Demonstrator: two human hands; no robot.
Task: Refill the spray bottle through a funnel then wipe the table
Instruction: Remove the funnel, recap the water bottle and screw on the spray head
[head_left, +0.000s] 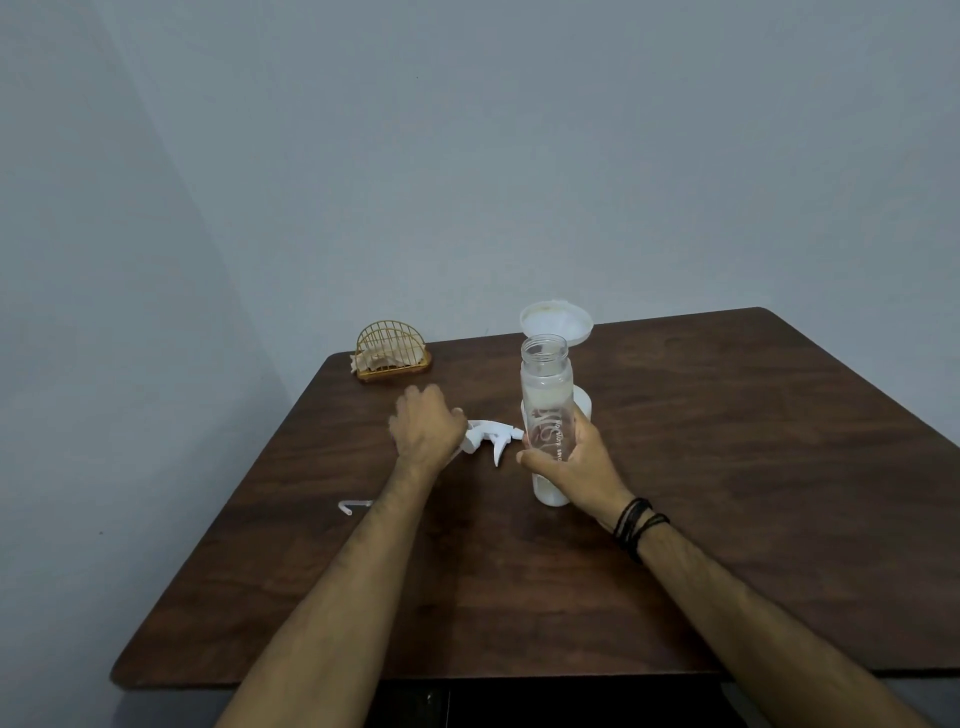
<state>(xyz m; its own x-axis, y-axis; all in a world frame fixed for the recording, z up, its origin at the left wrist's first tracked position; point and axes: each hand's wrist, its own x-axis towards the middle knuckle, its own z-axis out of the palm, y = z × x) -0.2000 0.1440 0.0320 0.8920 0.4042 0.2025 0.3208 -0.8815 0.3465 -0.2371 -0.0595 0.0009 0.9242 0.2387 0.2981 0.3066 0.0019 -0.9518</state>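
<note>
A clear spray bottle (545, 400) stands upright on the dark wooden table (727, 467) with its neck open and no top on it. My right hand (571, 457) grips its lower body. The white trigger spray head (491, 439) lies on its side on the table to the left of the bottle, its dip tube (353, 505) running back under my left forearm. My left hand (423, 426) rests on the rear part of the spray head. A white funnel (558, 319) sits behind the bottle on a white container (584, 408) that is mostly hidden.
A gold wire holder (392, 351) with a cloth or napkins in it stands at the table's far left corner. Grey walls close in behind and to the left. The table's near edge runs across the bottom of the view.
</note>
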